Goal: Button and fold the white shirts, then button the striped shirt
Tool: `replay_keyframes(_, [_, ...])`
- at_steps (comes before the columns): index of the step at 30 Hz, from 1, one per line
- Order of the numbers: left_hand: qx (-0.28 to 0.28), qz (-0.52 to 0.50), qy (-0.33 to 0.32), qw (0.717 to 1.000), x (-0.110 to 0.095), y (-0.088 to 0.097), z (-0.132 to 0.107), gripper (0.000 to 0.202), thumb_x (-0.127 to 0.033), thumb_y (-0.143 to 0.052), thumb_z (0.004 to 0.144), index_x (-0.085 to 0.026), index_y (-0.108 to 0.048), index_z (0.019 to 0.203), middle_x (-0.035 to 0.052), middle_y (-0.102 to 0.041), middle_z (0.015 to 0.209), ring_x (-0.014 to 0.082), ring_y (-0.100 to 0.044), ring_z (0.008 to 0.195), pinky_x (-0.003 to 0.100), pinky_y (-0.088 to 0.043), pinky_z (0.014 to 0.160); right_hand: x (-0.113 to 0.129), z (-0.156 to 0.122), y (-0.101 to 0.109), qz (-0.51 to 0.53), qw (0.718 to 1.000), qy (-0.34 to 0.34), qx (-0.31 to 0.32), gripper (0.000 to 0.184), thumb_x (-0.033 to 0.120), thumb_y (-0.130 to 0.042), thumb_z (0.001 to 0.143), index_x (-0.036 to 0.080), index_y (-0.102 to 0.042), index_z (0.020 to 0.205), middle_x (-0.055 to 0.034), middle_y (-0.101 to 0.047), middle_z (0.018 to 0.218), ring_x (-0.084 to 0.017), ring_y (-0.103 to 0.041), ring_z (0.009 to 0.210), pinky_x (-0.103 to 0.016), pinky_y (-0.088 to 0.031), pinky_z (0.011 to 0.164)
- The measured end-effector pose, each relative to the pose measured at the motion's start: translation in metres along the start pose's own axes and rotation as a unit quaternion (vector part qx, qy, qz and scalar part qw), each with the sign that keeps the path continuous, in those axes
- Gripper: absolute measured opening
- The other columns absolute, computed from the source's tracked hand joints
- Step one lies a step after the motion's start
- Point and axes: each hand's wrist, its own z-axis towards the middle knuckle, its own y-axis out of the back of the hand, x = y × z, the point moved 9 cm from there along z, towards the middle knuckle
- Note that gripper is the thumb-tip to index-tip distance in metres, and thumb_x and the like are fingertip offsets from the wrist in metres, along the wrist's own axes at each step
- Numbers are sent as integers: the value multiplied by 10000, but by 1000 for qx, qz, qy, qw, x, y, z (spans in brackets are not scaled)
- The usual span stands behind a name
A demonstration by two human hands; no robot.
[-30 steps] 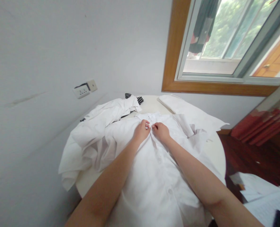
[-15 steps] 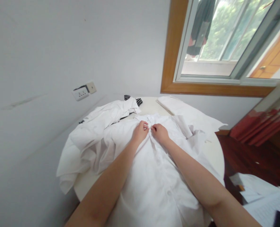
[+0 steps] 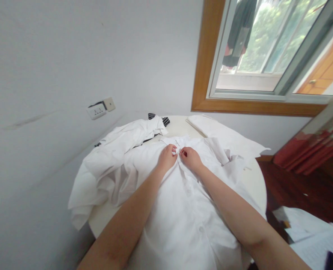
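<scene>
Head view: nearest us, the white shirt [image 3: 180, 225] spreads between and under our forearms [image 3: 138, 210]. Farther along, our left hand [image 3: 168, 156] and right hand [image 3: 191, 158] pinch its front with narrowed fingers, close together, its far end just beyond them. Past that, a striped cloth [image 3: 166, 121] lies on the table [image 3: 183, 125], near the wall [image 3: 143, 67].
</scene>
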Motion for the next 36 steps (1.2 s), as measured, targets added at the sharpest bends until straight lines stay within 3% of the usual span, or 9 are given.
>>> replay_keyframes(5, [2,19,-19,1000,-3,0,-2,280,-90,-576,745,-187,-524,1002,13,-575,810,162,-581,818,291,-471,789,11,-2,6,-5,997,43,61,181,198,-518,857,145,-692,863,-46,-677,793,-125,-557,714,-209,-354,662])
replay_keyframes(11, [75,16,29,997,-9,5,-7,284,-54,-535,738,-165,-560,997,38,-629,865,151,-604,833,280,-472,798,33,-31,20,-68,983,66,155,244,348,-570,862,158,-699,780,-62,-671,752,-146,-574,670,-228,-347,616])
replay_keyframes(14, [109,38,-1,993,-26,12,-20,251,-71,-560,732,-168,-595,961,66,-652,952,167,-610,912,287,-466,835,42,-54,25,-86,983,82,137,291,417,-641,807,161,-689,935,-103,-645,942,-181,-596,797,-238,-391,689])
replay_keyframes(17, [129,70,-21,989,-39,14,-40,133,-122,-560,765,-168,-639,861,75,-664,912,186,-614,903,301,-466,847,43,-71,24,-103,985,92,102,415,392,-690,754,141,-642,1081,-134,-587,1058,-211,-580,910,-262,-411,779])
replay_keyframes(21, [103,84,-30,991,-42,14,-60,126,-154,-542,805,-171,-656,857,72,-644,899,182,-606,906,296,-463,873,32,-76,17,-60,994,62,74,216,208,-577,796,128,-663,977,-101,-600,964,-162,-573,838,-230,-406,768])
replay_keyframes(24, [88,74,-54,992,-41,13,-64,167,-165,-562,806,-179,-650,947,64,-617,932,175,-591,920,298,-459,888,22,-72,18,-13,997,51,64,195,130,-514,785,139,-688,872,-60,-627,832,-144,-558,772,-214,-391,724])
replay_keyframes(29, [127,35,-63,989,-39,10,-64,223,-200,-596,807,-233,-667,1017,43,-589,945,147,-576,791,268,-471,790,13,-69,21,53,995,56,57,210,144,-500,776,158,-704,825,-19,-644,727,-129,-525,663,-213,-363,643])
replay_keyframes(36, [112,79,-63,989,-56,17,-70,154,-275,-573,848,-268,-673,964,31,-566,896,167,-563,852,267,-432,793,6,-67,17,105,992,35,66,201,208,-496,786,161,-691,795,17,-601,648,-118,-490,599,-210,-334,581])
